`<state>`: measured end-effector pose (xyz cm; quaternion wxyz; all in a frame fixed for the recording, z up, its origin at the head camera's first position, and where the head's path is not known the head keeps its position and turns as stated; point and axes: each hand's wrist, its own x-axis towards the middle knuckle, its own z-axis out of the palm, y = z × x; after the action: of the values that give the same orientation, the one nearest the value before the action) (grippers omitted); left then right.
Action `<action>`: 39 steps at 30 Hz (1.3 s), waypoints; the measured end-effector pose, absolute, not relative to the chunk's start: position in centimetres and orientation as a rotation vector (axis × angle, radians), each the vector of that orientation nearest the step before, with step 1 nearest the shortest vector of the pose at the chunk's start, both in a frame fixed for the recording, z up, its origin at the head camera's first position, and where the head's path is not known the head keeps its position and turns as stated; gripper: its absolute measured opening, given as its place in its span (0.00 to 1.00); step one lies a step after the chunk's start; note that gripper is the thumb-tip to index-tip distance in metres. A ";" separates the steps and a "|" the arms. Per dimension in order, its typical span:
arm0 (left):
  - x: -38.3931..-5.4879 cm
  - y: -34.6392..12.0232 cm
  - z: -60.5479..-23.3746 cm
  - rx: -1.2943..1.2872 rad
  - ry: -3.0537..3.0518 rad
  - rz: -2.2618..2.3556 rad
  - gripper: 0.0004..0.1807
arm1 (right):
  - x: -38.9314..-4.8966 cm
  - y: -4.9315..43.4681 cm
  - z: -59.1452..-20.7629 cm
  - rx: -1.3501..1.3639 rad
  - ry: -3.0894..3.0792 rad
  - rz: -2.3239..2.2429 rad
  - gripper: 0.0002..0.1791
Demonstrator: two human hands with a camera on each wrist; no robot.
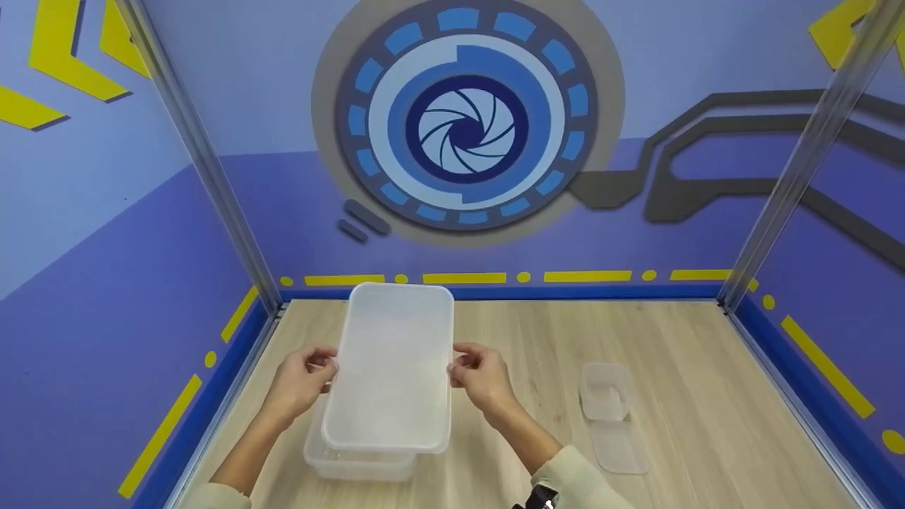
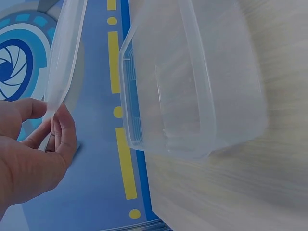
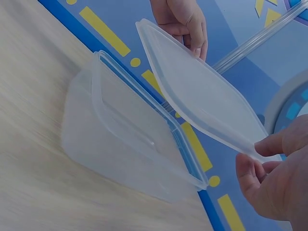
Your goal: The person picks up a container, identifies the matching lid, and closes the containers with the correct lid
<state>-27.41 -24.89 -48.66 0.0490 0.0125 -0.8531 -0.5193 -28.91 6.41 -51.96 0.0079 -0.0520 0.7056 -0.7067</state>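
A translucent rectangular lid (image 1: 392,367) is held up in the air by both hands. My left hand (image 1: 302,378) pinches its left edge between thumb and fingers. On the opposite long edge, my right hand (image 1: 484,376) pinches it the same way. Below the lid, a larger clear plastic container (image 1: 364,466) stands on the table with its top uncovered; the lid hides most of it in the head view. In the left wrist view the container (image 2: 236,96) and the lid (image 2: 65,53) are apart. The right wrist view also shows a gap between lid (image 3: 202,91) and container (image 3: 115,149).
To the right on the wooden table (image 1: 707,396) stands a small clear container (image 1: 604,396) with something pale inside. A small flat lid (image 1: 621,447) lies just in front of it. Blue printed panels (image 1: 269,212) and metal posts (image 1: 205,148) enclose the table.
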 end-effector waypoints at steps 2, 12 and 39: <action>-27.5 -25.0 -48.7 0.033 -2.596 -1.580 0.12 | -29.0 6.3 -52.0 -0.173 2.209 -2.206 0.23; -28.4 -26.6 -49.7 0.020 -2.587 -1.659 0.13 | -29.2 5.5 -52.6 -0.165 2.197 -2.217 0.22; -28.3 -29.0 -52.0 0.097 -2.659 -1.575 0.12 | -29.1 2.4 -55.3 -0.129 2.121 -2.259 0.23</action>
<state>-28.33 -28.96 -52.00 0.0248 0.0314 -0.8597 -0.5092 -29.09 2.43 -55.31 0.0201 -0.0417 0.6839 -0.7281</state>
